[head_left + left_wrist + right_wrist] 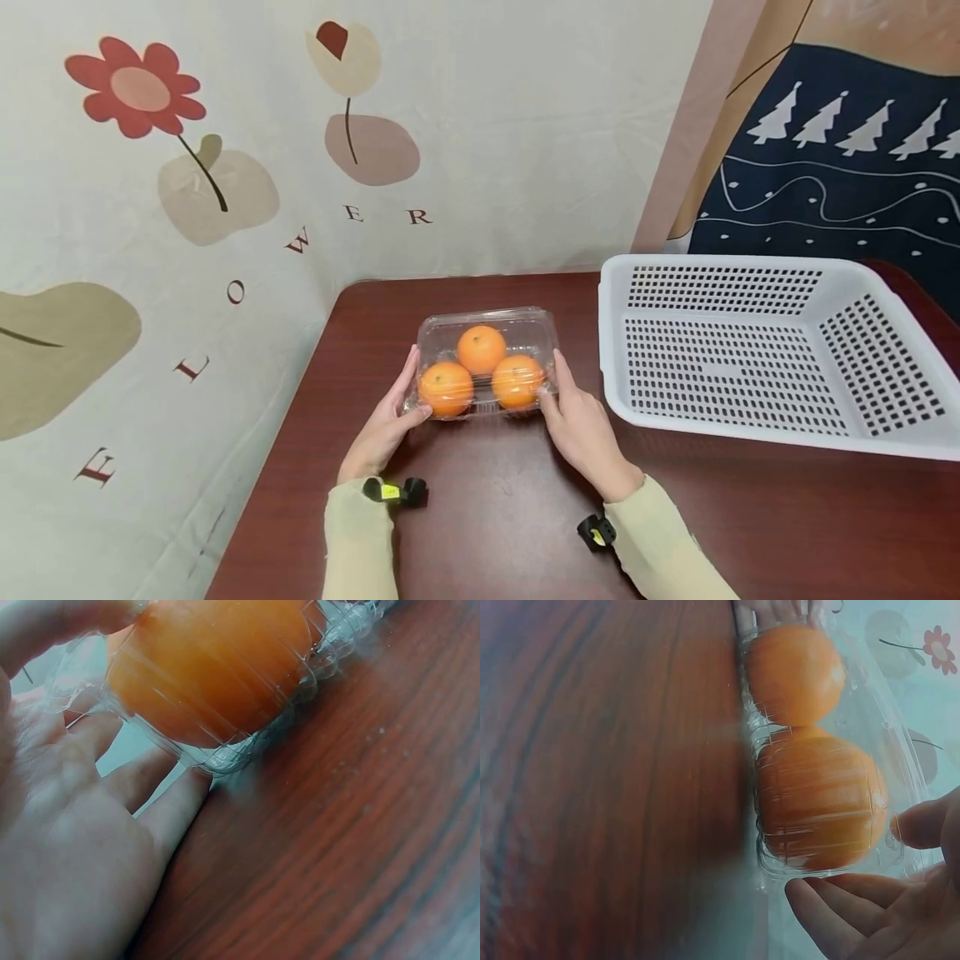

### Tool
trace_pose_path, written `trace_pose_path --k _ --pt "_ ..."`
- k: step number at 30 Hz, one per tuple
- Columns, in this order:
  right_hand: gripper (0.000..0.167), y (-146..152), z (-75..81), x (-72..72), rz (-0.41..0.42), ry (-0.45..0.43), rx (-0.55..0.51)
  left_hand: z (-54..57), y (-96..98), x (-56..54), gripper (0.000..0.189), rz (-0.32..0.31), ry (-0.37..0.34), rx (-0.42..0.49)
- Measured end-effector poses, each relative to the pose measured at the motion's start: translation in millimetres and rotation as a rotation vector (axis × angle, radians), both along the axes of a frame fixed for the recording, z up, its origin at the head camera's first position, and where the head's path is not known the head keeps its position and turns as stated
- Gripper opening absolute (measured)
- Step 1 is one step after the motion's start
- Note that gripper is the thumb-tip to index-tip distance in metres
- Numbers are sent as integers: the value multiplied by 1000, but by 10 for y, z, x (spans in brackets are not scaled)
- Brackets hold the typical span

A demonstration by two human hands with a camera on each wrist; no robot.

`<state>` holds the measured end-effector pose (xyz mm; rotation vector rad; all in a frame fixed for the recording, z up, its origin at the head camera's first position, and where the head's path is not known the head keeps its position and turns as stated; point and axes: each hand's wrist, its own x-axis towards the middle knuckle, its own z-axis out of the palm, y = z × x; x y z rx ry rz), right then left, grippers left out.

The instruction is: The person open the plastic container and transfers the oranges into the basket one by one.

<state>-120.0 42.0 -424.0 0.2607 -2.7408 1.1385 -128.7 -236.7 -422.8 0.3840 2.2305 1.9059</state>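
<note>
A clear plastic clamshell box (pixel 483 407) with three oranges (pixel 482 350) inside is held between both hands over the dark red table. My left hand (pixel 381 429) grips its left end, thumb at the near corner and fingers along the side. At the other end my right hand (pixel 583 429) grips it the same way, the thumb on the near right corner. In the left wrist view one orange (pixel 210 667) shows through the plastic beside the fingers. Two oranges show in the right wrist view, the nearer orange (pixel 821 802) close to the right thumb.
To the right stands a white perforated plastic basket (pixel 615 350) on the table (pixel 495 517). Behind the table hangs a pale cloth (pixel 525 167) printed with flowers and letters, with a dark tree-patterned cloth (pixel 825 183) at the right.
</note>
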Motion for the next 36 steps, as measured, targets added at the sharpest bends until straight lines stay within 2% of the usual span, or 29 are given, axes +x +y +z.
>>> trace_pose_path --k 8,17,25,31,36 --pt "63 43 -27 -27 25 -50 -62 -9 -2 -8 78 28 -50 72" --pt "69 80 -64 -60 65 -13 -126 -45 -28 -30 72 35 -38 135" --pt "70 68 -79 -104 90 -44 -172 -56 -63 -15 70 53 -17 180" --pt "71 97 -155 -119 108 -123 -320 -68 -63 -10 66 70 -11 205" --pt "70 113 -201 -134 135 -142 -432 -126 -93 -38 63 125 0 183"
